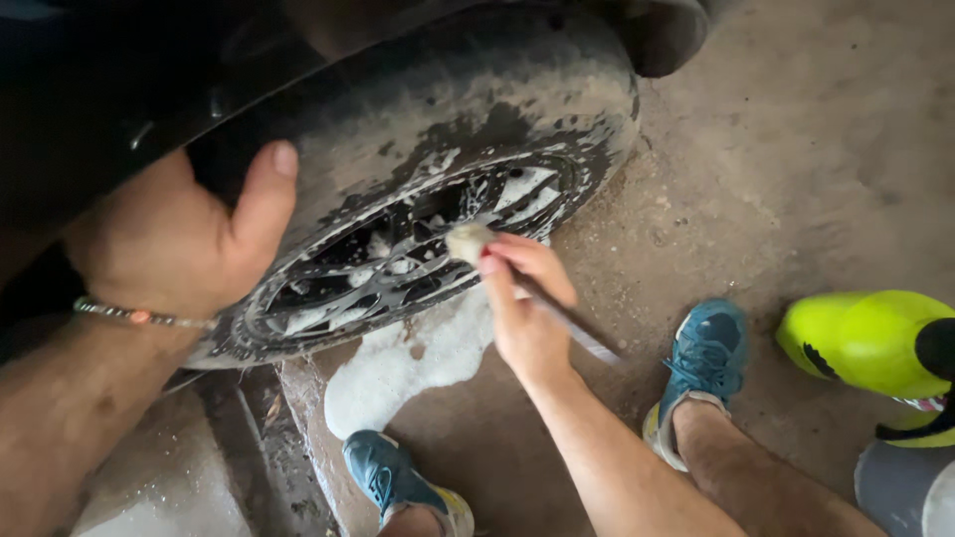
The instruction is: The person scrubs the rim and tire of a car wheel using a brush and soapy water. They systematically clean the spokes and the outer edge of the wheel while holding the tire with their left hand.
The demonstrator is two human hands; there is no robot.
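My right hand (527,313) has its fingers pinched round a thin detailing brush (537,293) whose foamy tip presses into the soapy spokes of the wheel (418,249), while my left hand (184,239) lies spread on top of the tyre (398,109), holding nothing. The handle is wet and slim — it could twist or slip from my grip, and suds pooling on the floor (796,149) by my blue shoes (701,358) could cost me footing. The brush's long axis runs diagonally — tip up-left into the rim, handle down-right toward my right shoe.
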